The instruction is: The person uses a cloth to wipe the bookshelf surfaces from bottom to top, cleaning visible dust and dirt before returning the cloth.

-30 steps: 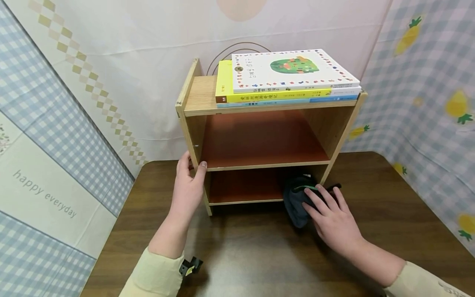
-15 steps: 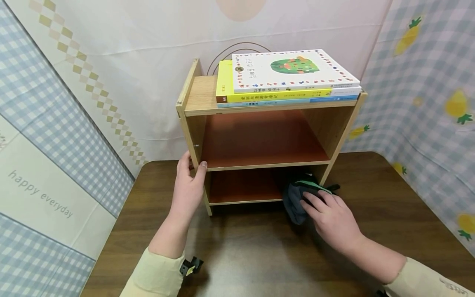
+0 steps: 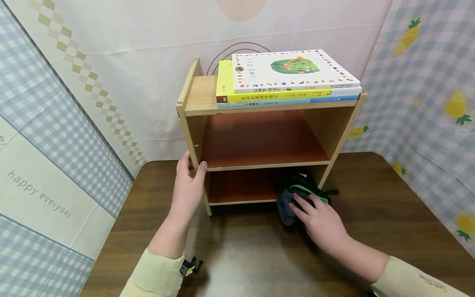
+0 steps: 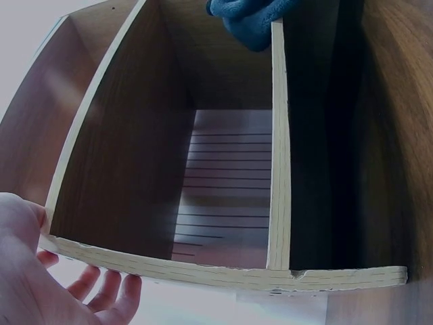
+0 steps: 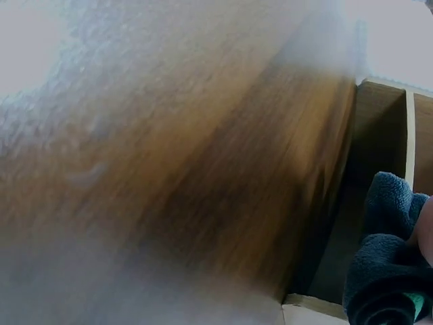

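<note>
A small wooden shelf unit (image 3: 267, 165) stands on the table, and my left hand (image 3: 188, 185) grips its left side panel. In the left wrist view, the thumb side of my left hand (image 4: 40, 271) is at the front edge, with the fingers around the outer face. My right hand (image 3: 320, 222) holds a dark blue soft cloth pouch (image 3: 285, 206) with a green strip and a black strap, at the right end of the lowest shelf. Part of the pouch hangs over the shelf's front edge. The right thumb is hidden in the head view.
Several books lie stacked on the top board, a white picture book (image 3: 293, 70) uppermost above a yellow book (image 3: 224, 82). The brown table (image 3: 237, 255) extends around the unit. Patterned cloth hangings (image 3: 148, 82) stand behind and beside it.
My right hand has shifted left with the pouch, which now lies further along the lowest shelf. Its fingers, spread at first, have drawn together on the cloth. The left hand stays put.
</note>
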A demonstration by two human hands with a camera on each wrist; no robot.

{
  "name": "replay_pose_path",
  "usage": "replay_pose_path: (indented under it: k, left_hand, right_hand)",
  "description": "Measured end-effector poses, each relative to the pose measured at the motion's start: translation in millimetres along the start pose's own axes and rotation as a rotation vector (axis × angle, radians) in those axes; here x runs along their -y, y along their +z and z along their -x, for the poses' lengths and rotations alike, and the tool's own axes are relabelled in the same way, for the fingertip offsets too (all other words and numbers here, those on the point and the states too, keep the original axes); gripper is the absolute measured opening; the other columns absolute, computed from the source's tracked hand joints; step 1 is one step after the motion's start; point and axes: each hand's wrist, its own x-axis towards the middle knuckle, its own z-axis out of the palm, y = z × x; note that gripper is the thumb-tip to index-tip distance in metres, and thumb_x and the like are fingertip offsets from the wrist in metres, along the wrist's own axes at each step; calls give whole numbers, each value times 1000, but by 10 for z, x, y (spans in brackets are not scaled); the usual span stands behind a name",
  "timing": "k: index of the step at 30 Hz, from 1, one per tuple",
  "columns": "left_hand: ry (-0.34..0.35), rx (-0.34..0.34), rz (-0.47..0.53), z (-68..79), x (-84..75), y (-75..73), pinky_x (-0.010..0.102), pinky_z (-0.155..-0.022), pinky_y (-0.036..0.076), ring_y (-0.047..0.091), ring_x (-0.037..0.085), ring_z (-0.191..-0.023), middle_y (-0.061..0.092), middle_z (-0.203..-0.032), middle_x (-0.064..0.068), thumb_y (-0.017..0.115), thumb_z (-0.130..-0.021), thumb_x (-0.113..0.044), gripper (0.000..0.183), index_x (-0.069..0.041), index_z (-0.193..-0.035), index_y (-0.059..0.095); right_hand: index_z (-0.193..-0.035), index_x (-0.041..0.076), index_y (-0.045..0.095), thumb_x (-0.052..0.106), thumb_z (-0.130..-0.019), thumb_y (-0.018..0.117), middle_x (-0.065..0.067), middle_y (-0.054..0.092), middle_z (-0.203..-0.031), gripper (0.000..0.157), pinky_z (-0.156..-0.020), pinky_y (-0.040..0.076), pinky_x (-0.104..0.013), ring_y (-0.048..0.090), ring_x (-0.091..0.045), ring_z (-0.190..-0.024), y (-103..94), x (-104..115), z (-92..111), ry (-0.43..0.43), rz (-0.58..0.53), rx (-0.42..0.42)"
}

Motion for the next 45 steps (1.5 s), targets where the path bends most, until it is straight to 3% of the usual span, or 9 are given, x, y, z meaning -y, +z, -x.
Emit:
replay_pose_path:
  k: [6,14,21,26,31,35,39,45]
  left_hand:
    - [-7,4,-2,2,-12,-7,44,-90,41,39,21,-120,39,-137,1,50,-102,-41,48,-28,-147,39]
    - [-2,7,-11,-3,-4,-6,45,-91,40,39,22,-121,39,-136,2,50,-102,-41,48,-28,-147,39]
    - [-4,10,-19,-3,3,-8,45,-90,42,40,22,-120,40,-135,2,50,-102,-43,50,-27,-148,38]
    - [-9,13,-21,-9,1,-12,44,-89,42,40,22,-119,40,-134,3,50,-102,-42,51,-26,-148,38]
    - [-18,16,-22,-2,-15,-20,44,-90,42,40,21,-120,40,-135,3,51,-102,-43,51,-26,-148,37]
    - [-16,11,-20,1,-22,-16,45,-90,42,40,21,-120,40,-135,3,51,-102,-42,51,-26,-148,38]
    - [-16,11,-19,5,-23,-15,45,-91,42,40,22,-120,40,-135,3,51,-102,-41,51,-26,-148,38]
    - [-7,8,-17,1,-9,-12,44,-90,42,40,22,-119,40,-134,4,51,-102,-41,50,-26,-148,38]
  right_hand:
    - [-122,11,70,-3,-73,69,-12,60,-134,51,-74,52,-52,56,-44,-107,18,52,-17,-5,2,3]
    - [-123,13,70,-7,-68,76,-10,60,-134,60,-83,51,-55,55,-45,-116,43,128,-105,-67,-29,12]
    - [-128,15,68,-8,-74,71,-9,59,-136,59,-95,46,-54,53,-42,-122,42,52,-251,-161,-51,55]
    - [-126,12,67,-3,-82,59,-11,60,-134,47,-104,38,-56,52,-39,-126,51,-11,-316,-207,-22,58]
    - [-124,5,66,3,-86,47,-15,59,-128,43,-98,41,-52,54,-38,-117,43,51,-320,-190,32,48]
    - [-124,4,66,1,-84,57,-15,60,-122,41,-89,45,-48,55,-37,-108,39,132,-305,-134,79,52]
    - [-129,5,64,2,-82,64,-15,61,-125,47,-90,46,-50,56,-38,-109,53,187,-282,-92,61,86]
    - [-136,15,61,18,-95,46,-19,58,-131,43,-94,45,-56,54,-45,-115,94,187,-232,-61,-27,99]
